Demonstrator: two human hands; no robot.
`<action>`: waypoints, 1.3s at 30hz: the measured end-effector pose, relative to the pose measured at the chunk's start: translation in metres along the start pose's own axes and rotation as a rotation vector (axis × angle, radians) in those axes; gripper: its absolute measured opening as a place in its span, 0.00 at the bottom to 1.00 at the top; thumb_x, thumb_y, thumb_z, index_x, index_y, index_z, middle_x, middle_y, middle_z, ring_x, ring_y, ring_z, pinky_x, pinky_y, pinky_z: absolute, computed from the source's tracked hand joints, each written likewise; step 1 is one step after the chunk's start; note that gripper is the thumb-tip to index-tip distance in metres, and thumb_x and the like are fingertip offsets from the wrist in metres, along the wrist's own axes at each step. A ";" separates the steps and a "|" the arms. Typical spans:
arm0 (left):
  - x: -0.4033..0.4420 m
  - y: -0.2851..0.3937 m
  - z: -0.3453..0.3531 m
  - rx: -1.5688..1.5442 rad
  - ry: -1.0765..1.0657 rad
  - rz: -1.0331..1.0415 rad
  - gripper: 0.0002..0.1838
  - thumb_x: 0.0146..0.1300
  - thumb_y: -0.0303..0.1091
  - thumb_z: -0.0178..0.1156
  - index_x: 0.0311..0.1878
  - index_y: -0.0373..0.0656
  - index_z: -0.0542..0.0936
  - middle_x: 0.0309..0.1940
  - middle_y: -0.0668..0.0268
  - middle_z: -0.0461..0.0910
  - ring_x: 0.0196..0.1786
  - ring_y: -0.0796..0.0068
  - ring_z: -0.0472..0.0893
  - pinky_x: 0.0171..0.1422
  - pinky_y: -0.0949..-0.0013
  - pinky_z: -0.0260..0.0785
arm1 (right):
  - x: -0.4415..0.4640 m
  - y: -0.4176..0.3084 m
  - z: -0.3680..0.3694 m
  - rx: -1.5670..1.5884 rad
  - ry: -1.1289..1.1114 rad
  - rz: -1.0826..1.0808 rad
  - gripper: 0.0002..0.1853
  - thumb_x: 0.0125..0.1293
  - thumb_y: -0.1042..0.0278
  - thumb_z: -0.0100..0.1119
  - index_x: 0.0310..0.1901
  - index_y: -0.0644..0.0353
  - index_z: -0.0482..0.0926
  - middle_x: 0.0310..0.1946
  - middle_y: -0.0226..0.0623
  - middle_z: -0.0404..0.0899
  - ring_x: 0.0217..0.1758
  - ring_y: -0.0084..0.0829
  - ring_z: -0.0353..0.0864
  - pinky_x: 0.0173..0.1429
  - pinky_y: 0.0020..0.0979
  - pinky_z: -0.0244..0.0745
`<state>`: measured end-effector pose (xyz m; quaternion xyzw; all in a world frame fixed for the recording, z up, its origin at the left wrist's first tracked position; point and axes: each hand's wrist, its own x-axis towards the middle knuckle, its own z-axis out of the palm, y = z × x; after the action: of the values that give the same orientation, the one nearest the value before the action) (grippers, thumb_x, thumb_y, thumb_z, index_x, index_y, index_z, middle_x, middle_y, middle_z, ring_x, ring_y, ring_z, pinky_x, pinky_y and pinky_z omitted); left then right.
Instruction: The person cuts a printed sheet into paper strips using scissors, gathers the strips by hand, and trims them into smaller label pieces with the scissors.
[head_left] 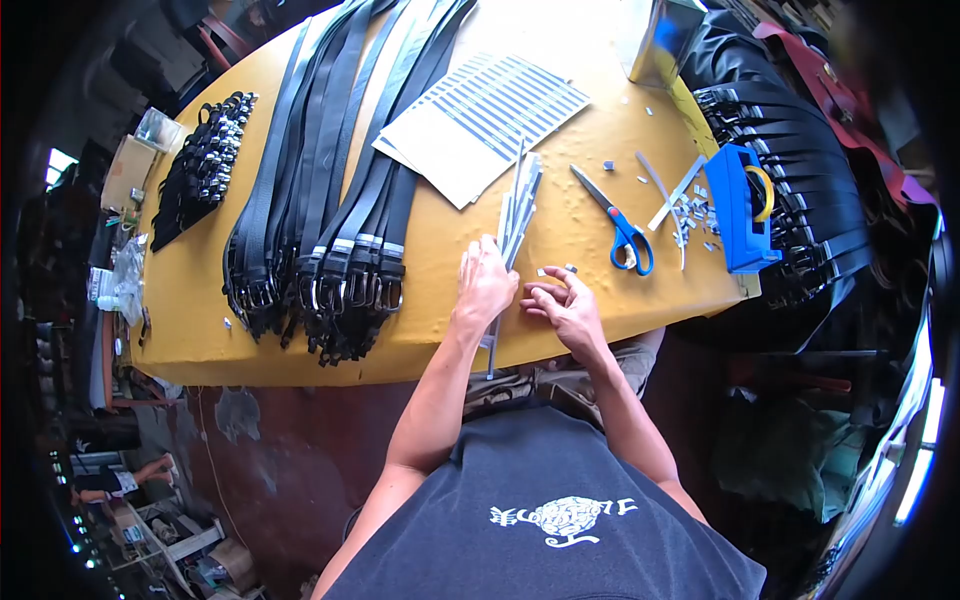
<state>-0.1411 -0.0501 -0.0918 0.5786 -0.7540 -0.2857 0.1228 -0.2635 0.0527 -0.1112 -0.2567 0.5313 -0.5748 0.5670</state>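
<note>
My left hand [485, 281] is closed over a bundle of thin grey-and-white strips [519, 205], which reaches past its fingers toward the sheets; one narrow end hangs below the table edge. Just to the right, my right hand [568, 314] has its fingers curled in close to the strips. Whatever it may pinch is too small to make out. A small white piece [541, 272] shows by its fingertips. White sheets printed with dark bands [500, 105] lie beyond the hands. Scissors with blue-and-red handles [622, 232] rest to the right, blades pointing away from me.
Black belts with metal buckles [345, 200] cover the table's left part, with a smaller buckle pile [205, 165] farther left. A blue tape dispenser [738, 210] stands at the right edge near scattered small cut pieces [695, 212]. More black belts [800, 190] hang beyond it.
</note>
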 end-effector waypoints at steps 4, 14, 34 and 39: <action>-0.006 0.008 -0.010 0.032 -0.007 -0.004 0.26 0.53 0.37 0.68 0.53 0.35 0.73 0.50 0.49 0.73 0.57 0.48 0.73 0.60 0.52 0.67 | 0.000 -0.001 0.000 0.022 0.012 0.011 0.27 0.67 0.76 0.58 0.64 0.74 0.60 0.47 0.52 0.80 0.43 0.32 0.84 0.49 0.28 0.82; 0.001 0.010 -0.013 -0.040 -0.005 -0.072 0.25 0.50 0.34 0.72 0.50 0.34 0.77 0.43 0.52 0.81 0.48 0.55 0.82 0.54 0.59 0.74 | 0.001 -0.002 0.003 0.000 0.009 0.017 0.26 0.67 0.76 0.58 0.63 0.73 0.61 0.46 0.51 0.80 0.43 0.30 0.84 0.49 0.28 0.82; 0.009 0.009 0.002 0.112 -0.128 0.118 0.13 0.56 0.30 0.62 0.44 0.35 0.77 0.41 0.46 0.79 0.48 0.46 0.79 0.53 0.51 0.71 | 0.015 0.005 0.016 0.008 -0.011 -0.006 0.22 0.68 0.78 0.52 0.62 0.70 0.62 0.43 0.48 0.83 0.43 0.29 0.84 0.49 0.28 0.79; 0.012 -0.003 -0.018 0.234 0.052 0.353 0.08 0.59 0.28 0.58 0.41 0.35 0.76 0.42 0.47 0.74 0.48 0.45 0.76 0.53 0.49 0.69 | 0.012 -0.017 0.010 -0.405 0.205 -0.295 0.21 0.66 0.75 0.56 0.59 0.68 0.67 0.43 0.45 0.83 0.40 0.27 0.83 0.46 0.26 0.77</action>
<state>-0.1328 -0.0667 -0.0805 0.4551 -0.8682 -0.1551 0.1224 -0.2636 0.0349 -0.0969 -0.3801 0.6467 -0.5562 0.3576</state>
